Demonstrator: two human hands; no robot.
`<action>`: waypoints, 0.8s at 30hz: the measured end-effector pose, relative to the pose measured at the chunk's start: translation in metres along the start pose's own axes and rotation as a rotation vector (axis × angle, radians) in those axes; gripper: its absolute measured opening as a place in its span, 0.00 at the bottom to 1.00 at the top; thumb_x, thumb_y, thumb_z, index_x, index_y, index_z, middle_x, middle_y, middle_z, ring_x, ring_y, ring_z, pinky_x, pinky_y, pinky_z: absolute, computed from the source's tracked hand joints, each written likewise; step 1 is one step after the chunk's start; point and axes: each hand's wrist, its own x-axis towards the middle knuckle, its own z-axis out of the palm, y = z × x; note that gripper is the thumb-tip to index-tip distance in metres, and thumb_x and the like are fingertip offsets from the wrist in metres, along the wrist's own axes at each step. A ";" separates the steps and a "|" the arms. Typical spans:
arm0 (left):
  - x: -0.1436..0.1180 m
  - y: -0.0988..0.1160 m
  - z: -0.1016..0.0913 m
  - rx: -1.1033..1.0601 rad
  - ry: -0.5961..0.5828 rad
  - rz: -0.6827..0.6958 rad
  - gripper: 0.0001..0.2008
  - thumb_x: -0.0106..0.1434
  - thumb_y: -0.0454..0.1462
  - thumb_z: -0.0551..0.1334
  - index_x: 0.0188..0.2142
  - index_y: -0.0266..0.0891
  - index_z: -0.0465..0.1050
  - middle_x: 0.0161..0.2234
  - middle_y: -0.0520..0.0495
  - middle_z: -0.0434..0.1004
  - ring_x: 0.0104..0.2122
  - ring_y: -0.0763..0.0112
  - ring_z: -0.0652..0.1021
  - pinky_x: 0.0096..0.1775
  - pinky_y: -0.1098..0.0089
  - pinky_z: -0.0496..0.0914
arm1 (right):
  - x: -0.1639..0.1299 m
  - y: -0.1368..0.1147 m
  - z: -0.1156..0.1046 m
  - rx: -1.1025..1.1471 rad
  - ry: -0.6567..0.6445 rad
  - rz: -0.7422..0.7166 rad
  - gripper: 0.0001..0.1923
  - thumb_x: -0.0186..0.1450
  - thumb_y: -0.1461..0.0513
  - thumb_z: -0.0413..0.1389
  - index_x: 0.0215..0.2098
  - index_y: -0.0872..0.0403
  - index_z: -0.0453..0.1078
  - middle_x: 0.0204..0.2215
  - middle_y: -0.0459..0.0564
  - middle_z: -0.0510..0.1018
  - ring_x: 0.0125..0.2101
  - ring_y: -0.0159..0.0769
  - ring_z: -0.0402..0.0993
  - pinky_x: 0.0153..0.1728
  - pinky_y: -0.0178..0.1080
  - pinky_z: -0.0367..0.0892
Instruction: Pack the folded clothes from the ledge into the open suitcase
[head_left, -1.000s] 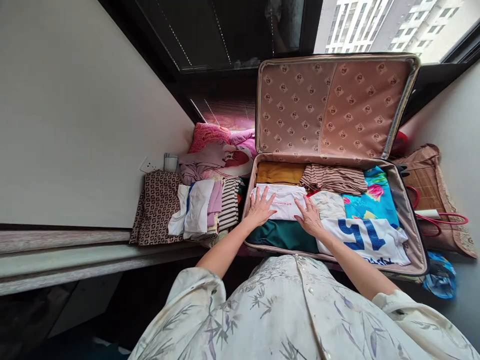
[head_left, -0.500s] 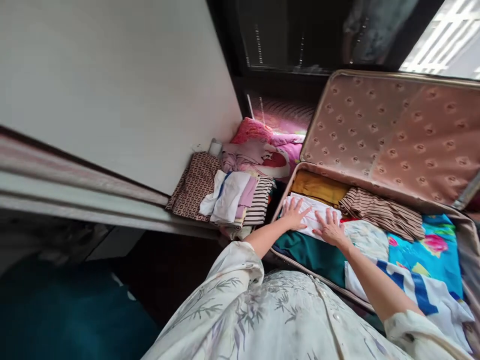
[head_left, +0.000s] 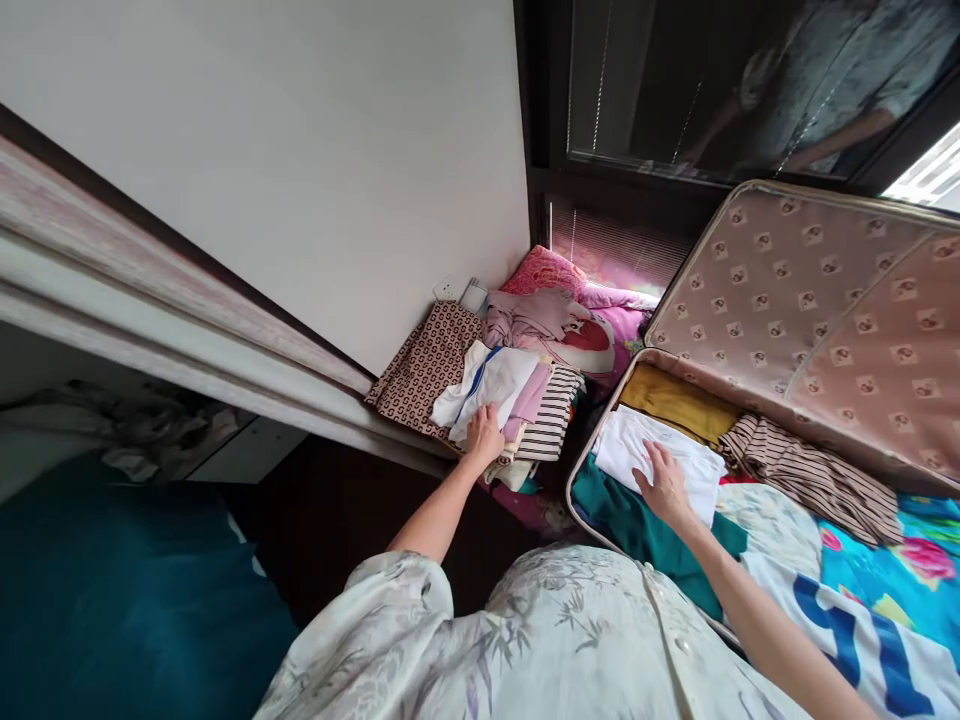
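White folded garment (head_left: 664, 462) lies in the near left part of the open suitcase (head_left: 592, 470), on top of a dark green cloth (head_left: 637, 525). Its long axis goes from the left rim of the case toward the lower right, and its narrow end points to the left rim. I see my right hand (head_left: 664, 485) lying flat on it, palm down, the fingers (head_left: 651, 458) spread a little and stretched toward the far left; they press on the cloth and do not grip it.

Just behind the white garment there is a mustard yellow piece (head_left: 675, 400), and to the right of that a brown striped one (head_left: 810, 475). Nearer to me on the right lie a floral blue cloth (head_left: 911, 570) and a white shirt with big blue figures (head_left: 847, 625). The patterned lid (head_left: 825, 310) stands open at the far side.

My left hand (head_left: 484, 435) is outside the case, at the pile of folded clothes (head_left: 502, 395) on the ledge to the left. The fingers are bent over the near edge of the white piece on top and touch it; I cannot tell whether they really pinch it. A black and white striped garment (head_left: 551, 425) lies on the right of this pile, a brown patterned cloth (head_left: 424, 365) on the left, and pink bedding (head_left: 577, 320) behind it, against the wall.
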 end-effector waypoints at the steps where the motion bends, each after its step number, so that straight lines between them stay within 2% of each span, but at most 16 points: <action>1: 0.003 -0.001 -0.004 0.024 -0.018 0.003 0.34 0.64 0.28 0.59 0.69 0.28 0.58 0.62 0.24 0.68 0.61 0.46 0.72 0.59 0.52 0.68 | 0.004 -0.010 0.001 0.056 -0.006 -0.032 0.31 0.67 0.54 0.49 0.67 0.53 0.63 0.61 0.66 0.70 0.59 0.59 0.69 0.57 0.64 0.67; 3: 0.011 -0.003 -0.022 0.051 -0.058 -0.014 0.32 0.65 0.27 0.55 0.69 0.28 0.59 0.59 0.25 0.72 0.57 0.48 0.77 0.57 0.55 0.71 | 0.012 -0.030 0.001 0.175 -0.042 -0.045 0.31 0.66 0.55 0.51 0.66 0.51 0.64 0.58 0.63 0.73 0.53 0.54 0.75 0.55 0.60 0.70; 6: 0.024 -0.004 -0.060 0.064 -0.103 -0.001 0.29 0.66 0.27 0.53 0.66 0.31 0.67 0.52 0.28 0.80 0.52 0.51 0.81 0.52 0.60 0.73 | 0.018 -0.065 -0.003 0.408 -0.151 0.069 0.31 0.64 0.52 0.56 0.65 0.51 0.65 0.54 0.61 0.76 0.42 0.47 0.79 0.47 0.55 0.75; 8: 0.027 0.002 -0.082 0.067 -0.087 0.079 0.29 0.66 0.28 0.54 0.65 0.33 0.69 0.50 0.31 0.82 0.50 0.51 0.82 0.50 0.60 0.74 | 0.021 -0.092 -0.006 0.615 -0.240 0.212 0.33 0.62 0.49 0.61 0.63 0.51 0.66 0.51 0.59 0.78 0.39 0.44 0.80 0.43 0.50 0.76; 10: 0.019 0.019 -0.090 0.055 -0.043 0.212 0.30 0.65 0.30 0.56 0.66 0.35 0.67 0.52 0.33 0.81 0.51 0.49 0.82 0.51 0.59 0.74 | 0.027 -0.117 -0.007 0.886 -0.349 0.346 0.36 0.59 0.47 0.66 0.62 0.50 0.66 0.47 0.55 0.80 0.38 0.40 0.80 0.42 0.45 0.77; 13: -0.015 0.063 -0.077 0.015 -0.057 0.451 0.32 0.63 0.32 0.58 0.67 0.37 0.65 0.57 0.35 0.78 0.52 0.49 0.81 0.52 0.58 0.74 | 0.044 -0.137 -0.003 1.254 -0.498 0.582 0.38 0.60 0.44 0.66 0.62 0.49 0.64 0.42 0.51 0.80 0.35 0.37 0.81 0.38 0.41 0.77; 15: -0.049 0.097 -0.058 0.013 -0.150 0.588 0.32 0.61 0.30 0.59 0.66 0.38 0.66 0.56 0.35 0.78 0.51 0.51 0.81 0.51 0.59 0.75 | 0.056 -0.136 0.002 1.353 -0.578 0.658 0.37 0.60 0.44 0.66 0.61 0.50 0.66 0.39 0.49 0.80 0.31 0.35 0.79 0.31 0.37 0.75; 18: -0.093 0.138 -0.032 0.065 -0.246 0.689 0.30 0.61 0.28 0.57 0.63 0.38 0.68 0.50 0.36 0.79 0.46 0.53 0.82 0.48 0.59 0.76 | 0.063 -0.128 0.008 1.352 -0.551 0.704 0.42 0.56 0.56 0.71 0.65 0.51 0.63 0.34 0.45 0.79 0.26 0.31 0.73 0.25 0.32 0.68; 21: -0.112 0.157 -0.023 0.065 -0.211 0.720 0.28 0.61 0.28 0.57 0.61 0.40 0.69 0.48 0.37 0.78 0.47 0.54 0.81 0.47 0.60 0.76 | 0.057 -0.121 0.011 1.298 -0.496 0.696 0.52 0.49 0.69 0.69 0.70 0.51 0.60 0.29 0.39 0.77 0.23 0.28 0.68 0.23 0.31 0.63; 24: -0.119 0.160 -0.031 -0.020 -0.186 0.760 0.29 0.61 0.29 0.58 0.62 0.43 0.69 0.46 0.40 0.77 0.48 0.53 0.80 0.48 0.59 0.75 | 0.046 -0.114 0.003 1.390 -0.448 0.629 0.52 0.46 0.72 0.65 0.69 0.50 0.62 0.29 0.38 0.76 0.23 0.27 0.67 0.25 0.30 0.62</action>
